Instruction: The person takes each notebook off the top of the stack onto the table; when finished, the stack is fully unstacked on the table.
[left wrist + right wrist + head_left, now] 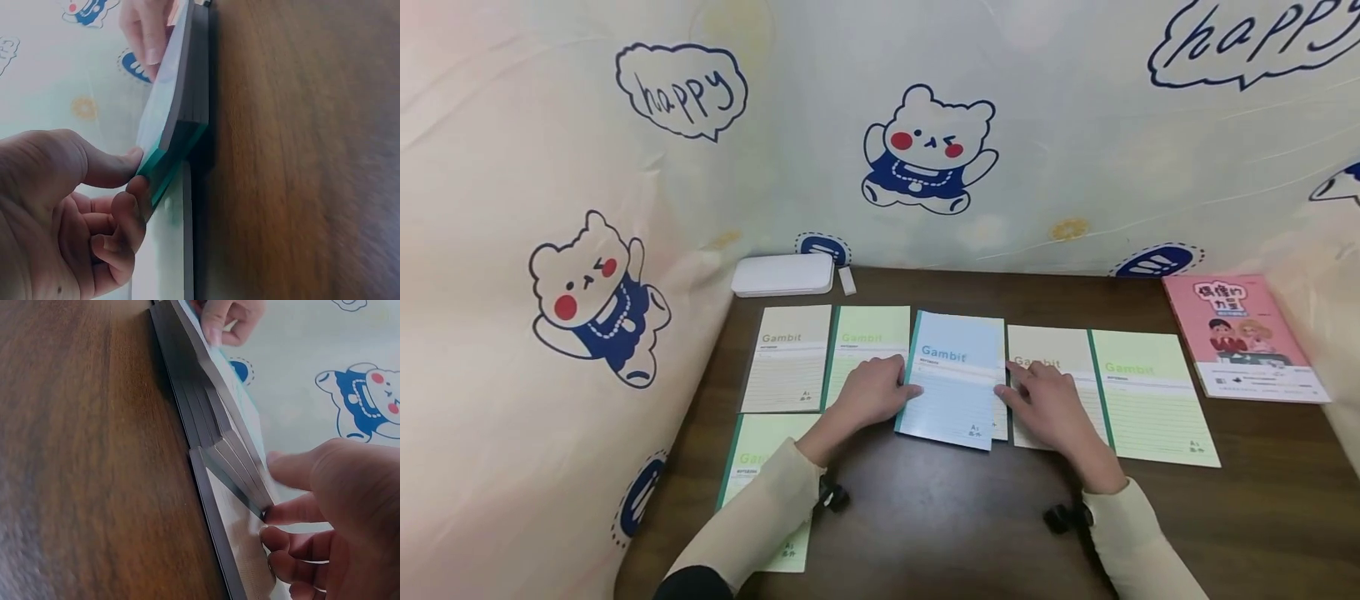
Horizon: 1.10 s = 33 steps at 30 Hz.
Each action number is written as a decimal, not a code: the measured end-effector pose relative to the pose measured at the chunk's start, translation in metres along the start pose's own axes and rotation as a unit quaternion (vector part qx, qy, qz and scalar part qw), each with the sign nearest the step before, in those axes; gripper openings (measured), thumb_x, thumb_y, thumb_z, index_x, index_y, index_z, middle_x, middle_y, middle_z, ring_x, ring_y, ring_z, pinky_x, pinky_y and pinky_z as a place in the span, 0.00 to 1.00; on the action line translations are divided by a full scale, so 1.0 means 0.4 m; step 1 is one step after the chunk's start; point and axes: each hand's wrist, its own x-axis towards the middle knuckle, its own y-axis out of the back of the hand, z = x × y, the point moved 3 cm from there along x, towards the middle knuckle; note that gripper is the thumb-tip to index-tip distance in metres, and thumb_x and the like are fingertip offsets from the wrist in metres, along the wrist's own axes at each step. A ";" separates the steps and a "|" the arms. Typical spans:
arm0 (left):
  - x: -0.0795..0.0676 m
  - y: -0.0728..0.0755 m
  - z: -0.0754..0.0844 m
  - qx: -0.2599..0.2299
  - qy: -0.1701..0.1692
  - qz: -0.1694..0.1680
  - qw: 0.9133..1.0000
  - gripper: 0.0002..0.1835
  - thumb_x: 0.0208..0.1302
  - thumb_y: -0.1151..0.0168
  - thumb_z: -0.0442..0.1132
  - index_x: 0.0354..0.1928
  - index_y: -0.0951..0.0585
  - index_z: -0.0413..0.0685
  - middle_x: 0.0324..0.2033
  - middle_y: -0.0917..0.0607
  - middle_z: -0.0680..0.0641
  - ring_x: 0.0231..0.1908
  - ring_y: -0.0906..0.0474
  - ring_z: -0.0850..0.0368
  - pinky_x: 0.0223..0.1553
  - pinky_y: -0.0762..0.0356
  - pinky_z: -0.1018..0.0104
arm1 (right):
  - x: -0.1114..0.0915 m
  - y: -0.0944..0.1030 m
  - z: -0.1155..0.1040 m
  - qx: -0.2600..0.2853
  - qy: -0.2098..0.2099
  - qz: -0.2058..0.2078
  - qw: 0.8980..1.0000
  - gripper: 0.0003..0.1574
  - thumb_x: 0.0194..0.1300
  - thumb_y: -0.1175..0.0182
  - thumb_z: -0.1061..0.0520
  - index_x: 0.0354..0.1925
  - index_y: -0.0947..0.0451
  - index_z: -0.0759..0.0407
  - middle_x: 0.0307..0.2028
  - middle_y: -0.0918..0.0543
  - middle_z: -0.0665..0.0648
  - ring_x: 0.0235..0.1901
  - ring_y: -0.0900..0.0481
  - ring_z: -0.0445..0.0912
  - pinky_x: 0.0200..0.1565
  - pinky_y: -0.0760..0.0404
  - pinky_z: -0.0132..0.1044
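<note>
A blue notebook (953,379) with a green spine lies on a stack of notebooks, slightly askew, so a pale notebook (1000,421) shows along its right side. My left hand (872,393) pinches the blue notebook at its spine, thumb on the cover and index finger low against the edge. On the opposite side, my right hand (1051,408) holds the stack's right edge between thumb and index finger. In the right wrist view, the stacked page edges (209,412) fan out below the thumb, and the other fingers curl over a neighbouring cover.
Grey notebook (786,350) and green notebook (857,333) lie left; another green one (767,442) is under the left forearm. Right are a beige notebook (1052,337) and a green notebook (1150,400). A pink book (1247,333) and white case (782,275) lie near the back cloth.
</note>
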 end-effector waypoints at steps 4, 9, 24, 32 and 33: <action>-0.051 0.006 -0.033 -0.004 0.007 0.010 1.000 0.16 0.74 0.26 0.53 0.40 0.19 0.51 0.23 0.20 0.51 0.24 0.23 0.54 0.30 0.28 0.61 | 0.003 -0.001 0.001 0.000 -0.001 -0.004 1.000 0.37 0.78 0.31 0.44 0.75 0.22 0.62 0.33 0.24 0.56 0.37 0.29 0.52 0.45 0.36 0.49; -0.134 0.007 -0.071 -0.018 0.004 0.039 0.999 0.16 0.73 0.25 0.50 0.36 0.22 0.51 0.19 0.23 0.52 0.20 0.27 0.55 0.26 0.32 0.63 | 0.004 0.002 0.004 0.006 -0.006 -0.007 1.000 0.38 0.78 0.32 0.43 0.75 0.23 0.62 0.35 0.22 0.57 0.38 0.28 0.53 0.46 0.35 0.50; -0.318 0.006 -0.118 0.047 0.030 0.073 0.996 0.41 0.71 0.24 0.47 0.82 0.28 0.47 0.12 0.29 0.55 0.14 0.35 0.57 0.20 0.40 0.63 | -0.006 0.026 0.002 0.025 0.000 0.001 1.000 0.37 0.80 0.33 0.46 0.75 0.23 0.66 0.36 0.18 0.59 0.39 0.27 0.55 0.49 0.31 0.58; -0.385 -0.002 -0.142 0.058 0.041 0.044 0.997 0.35 0.71 0.23 0.46 0.75 0.21 0.43 0.14 0.29 0.57 0.15 0.34 0.57 0.21 0.41 0.64 | 0.001 0.011 -0.003 0.031 0.007 0.000 0.999 0.36 0.79 0.32 0.46 0.74 0.22 0.66 0.35 0.19 0.59 0.38 0.28 0.54 0.46 0.34 0.53; -0.396 -0.004 -0.145 0.056 0.045 0.042 0.997 0.35 0.70 0.23 0.46 0.75 0.21 0.43 0.14 0.29 0.57 0.15 0.34 0.58 0.21 0.41 0.65 | 0.001 0.009 -0.004 0.032 0.008 -0.001 0.999 0.36 0.79 0.32 0.46 0.74 0.22 0.66 0.35 0.19 0.59 0.38 0.27 0.54 0.46 0.34 0.53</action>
